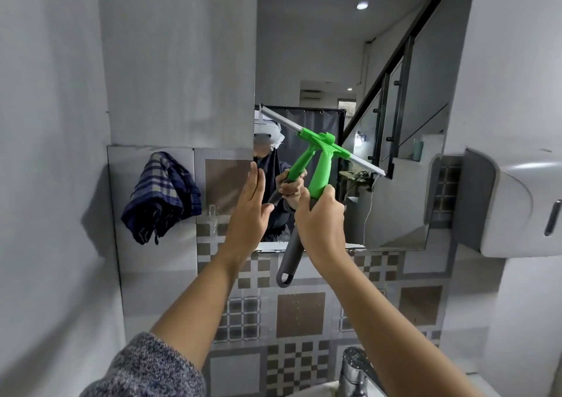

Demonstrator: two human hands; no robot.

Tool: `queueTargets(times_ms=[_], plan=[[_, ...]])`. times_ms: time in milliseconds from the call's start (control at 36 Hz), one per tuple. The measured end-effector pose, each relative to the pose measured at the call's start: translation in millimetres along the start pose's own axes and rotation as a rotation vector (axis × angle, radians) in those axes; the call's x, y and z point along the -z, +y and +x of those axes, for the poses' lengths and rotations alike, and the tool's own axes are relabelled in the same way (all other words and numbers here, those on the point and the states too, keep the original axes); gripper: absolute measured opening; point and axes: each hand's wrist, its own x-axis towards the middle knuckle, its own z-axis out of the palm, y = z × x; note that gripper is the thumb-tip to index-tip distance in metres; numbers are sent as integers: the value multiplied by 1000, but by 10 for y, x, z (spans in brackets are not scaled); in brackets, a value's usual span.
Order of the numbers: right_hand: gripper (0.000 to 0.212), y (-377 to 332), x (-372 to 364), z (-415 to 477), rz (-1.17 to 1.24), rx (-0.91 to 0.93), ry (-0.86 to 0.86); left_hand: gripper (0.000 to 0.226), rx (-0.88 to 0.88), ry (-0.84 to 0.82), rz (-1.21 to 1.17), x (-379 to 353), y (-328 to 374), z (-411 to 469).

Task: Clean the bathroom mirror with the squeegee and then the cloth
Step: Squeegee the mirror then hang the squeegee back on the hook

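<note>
The bathroom mirror (pixel 349 62) hangs on the wall straight ahead. My right hand (pixel 320 214) is shut on the handle of a green and grey squeegee (pixel 320 171). Its long grey blade lies tilted against the lower glass, high at the left and low at the right. My left hand (pixel 251 205) is open with flat fingers at the mirror's left edge, holding nothing. A blue checked cloth (pixel 161 196) hangs on the tiled wall to the left of the mirror, apart from both hands. The mirror reflects my hand and the squeegee.
A white and grey wall dispenser (pixel 514 202) juts out at the right, beside the mirror. A chrome tap (pixel 355 372) stands below at the bottom edge. Patterned tiles (pixel 299 311) cover the wall under the mirror. A plain grey wall closes the left side.
</note>
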Motion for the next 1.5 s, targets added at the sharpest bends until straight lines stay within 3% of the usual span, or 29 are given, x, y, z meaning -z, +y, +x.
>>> queueTargets(times_ms=[500,917,1139,1500], plan=[[36,-232,-34,106,45,19,-11,83,-6,14,-63,-31,-22,16],[27,44,211,110,-386,253,-85,80,-1,6,-42,-30,-9,-5],[33,136,432,205,-600,321,-124,74,33,21,-34,-74,21,-125],[36,195,668,373,-737,427,-116,69,87,43,7,-186,51,-318]])
